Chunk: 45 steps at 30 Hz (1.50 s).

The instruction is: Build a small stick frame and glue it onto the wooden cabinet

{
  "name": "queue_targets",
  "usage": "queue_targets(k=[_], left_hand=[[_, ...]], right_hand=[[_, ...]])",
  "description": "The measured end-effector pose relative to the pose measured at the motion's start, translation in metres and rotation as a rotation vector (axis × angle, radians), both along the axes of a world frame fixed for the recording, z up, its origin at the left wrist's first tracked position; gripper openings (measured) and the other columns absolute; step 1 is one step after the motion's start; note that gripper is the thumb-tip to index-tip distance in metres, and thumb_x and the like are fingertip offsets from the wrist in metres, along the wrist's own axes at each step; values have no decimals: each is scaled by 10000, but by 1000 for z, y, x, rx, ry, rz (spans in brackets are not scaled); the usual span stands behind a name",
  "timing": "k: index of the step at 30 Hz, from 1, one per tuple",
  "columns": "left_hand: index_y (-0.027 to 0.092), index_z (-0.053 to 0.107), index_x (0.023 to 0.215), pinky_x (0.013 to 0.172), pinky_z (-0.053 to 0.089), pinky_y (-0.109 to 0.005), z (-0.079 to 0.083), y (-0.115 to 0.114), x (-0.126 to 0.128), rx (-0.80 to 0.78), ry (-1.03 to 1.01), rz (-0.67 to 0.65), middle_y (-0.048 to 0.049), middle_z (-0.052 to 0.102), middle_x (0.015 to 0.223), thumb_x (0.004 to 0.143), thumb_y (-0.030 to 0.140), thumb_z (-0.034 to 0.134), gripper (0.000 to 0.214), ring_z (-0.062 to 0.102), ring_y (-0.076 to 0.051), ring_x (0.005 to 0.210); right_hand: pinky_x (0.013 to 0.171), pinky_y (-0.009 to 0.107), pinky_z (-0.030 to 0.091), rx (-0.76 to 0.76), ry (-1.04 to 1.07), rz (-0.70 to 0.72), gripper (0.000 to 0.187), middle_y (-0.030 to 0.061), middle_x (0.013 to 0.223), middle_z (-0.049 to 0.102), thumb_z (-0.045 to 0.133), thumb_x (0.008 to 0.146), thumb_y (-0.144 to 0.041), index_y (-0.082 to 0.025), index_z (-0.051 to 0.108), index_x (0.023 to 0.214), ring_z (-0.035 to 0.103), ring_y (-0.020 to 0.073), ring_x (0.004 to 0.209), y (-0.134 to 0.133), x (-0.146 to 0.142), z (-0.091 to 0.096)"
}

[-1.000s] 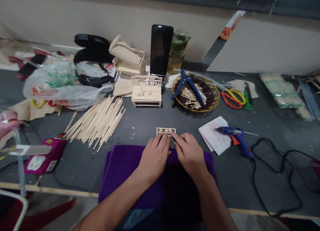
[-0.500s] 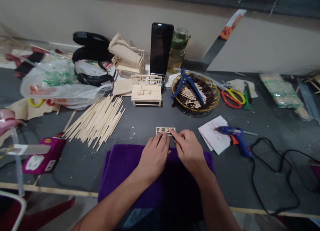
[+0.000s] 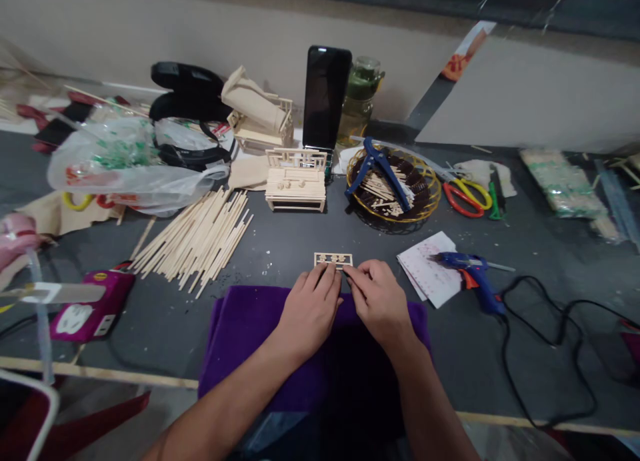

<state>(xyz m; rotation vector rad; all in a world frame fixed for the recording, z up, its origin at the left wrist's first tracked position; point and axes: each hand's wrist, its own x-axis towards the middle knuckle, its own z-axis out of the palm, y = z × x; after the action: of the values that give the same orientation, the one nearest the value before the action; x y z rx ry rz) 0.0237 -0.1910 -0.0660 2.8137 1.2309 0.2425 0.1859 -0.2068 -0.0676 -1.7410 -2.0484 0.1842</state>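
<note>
A small rectangular frame of thin wooden sticks (image 3: 333, 256), with small light-coloured ornaments in a row inside it, lies on the dark table just beyond a folded purple cloth (image 3: 250, 328). My left hand (image 3: 311, 306) has its fingers close together, tips holding the frame's near edge. At the near right corner, the bent index finger of my right hand (image 3: 380, 301) touches the same frame; its other fingers are curled in. Both thumbs are partly hidden. Straight beyond the frame stands a miniature wooden bench (image 3: 295, 188) with a railed back and similar ornaments on its seat.
Loose wooden sticks (image 3: 195, 241) are spread to the left, near a magenta power socket (image 3: 93, 304). On the right, a blue glue gun (image 3: 467, 268) rests on folded paper (image 3: 425, 264), its black cable trailing. Farther back are a basket (image 3: 425, 211) with blue cutters (image 3: 380, 171), scissors (image 3: 465, 198) and an upright phone (image 3: 326, 98).
My right index finger has slid back from inside the frame to its near right corner, showing more of the ornaments. My left hand stays on the frame. The whole view has shifted slightly.
</note>
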Motion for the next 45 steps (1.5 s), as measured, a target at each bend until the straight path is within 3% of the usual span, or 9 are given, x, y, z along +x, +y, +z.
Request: queue_targets(k=[17,22,25,26,28,34,45], left_hand=[[52,527,1283,982,448,-416,-1,1,-7,8,-29,-50,-176,552,1357,976,238,382,387,486,-279,1264],[100,572,1212,997,457,-396,7,4,-16,-47,-200,-77,-155,581,1310,961,212,419,314,505,-249,1239],[158,614,1126,899,506,-356,15,18,-27,-96,-350,57,-103,648,1129,952,214,449,246,581,-206,1042],[168,625,1100,860,514,-362,17,25,-30,-111,-363,158,-89,652,1059,946,220,467,227,586,-207,982],[160,640,1079,835,511,-370,20,41,-34,-185,-352,229,-76,630,972,913,202,522,207,589,-210,925],[187,671,1061,800,499,-298,16,70,-30,-448,-390,97,-23,583,914,826,129,615,248,602,-158,864],[195,678,1052,800,475,-272,11,71,-29,-470,-404,59,-19,573,914,816,77,578,281,586,-154,874]], right_hand=[[669,310,428,3,-65,9,365,84,853,574,438,922,-158,-179,646,1221,489,209,798,-2,-1,-10],[671,315,424,4,-54,10,384,85,854,564,433,919,-147,-185,632,1245,480,210,799,-2,-1,-11],[671,318,430,-10,-43,15,388,85,861,567,439,920,-160,-190,621,1261,482,209,800,-2,0,-11],[666,317,430,-13,-43,15,390,83,861,567,438,921,-164,-197,618,1265,481,207,796,-2,1,-11],[650,311,426,-9,-50,12,392,82,858,565,437,919,-164,-206,618,1264,478,206,788,-2,1,-11],[641,301,414,5,-77,-1,376,79,840,558,450,912,-154,-203,633,1237,473,207,790,-2,-1,-10],[634,297,400,12,-82,0,382,79,847,560,471,902,-139,-178,631,1246,469,205,786,-1,-1,-11]])
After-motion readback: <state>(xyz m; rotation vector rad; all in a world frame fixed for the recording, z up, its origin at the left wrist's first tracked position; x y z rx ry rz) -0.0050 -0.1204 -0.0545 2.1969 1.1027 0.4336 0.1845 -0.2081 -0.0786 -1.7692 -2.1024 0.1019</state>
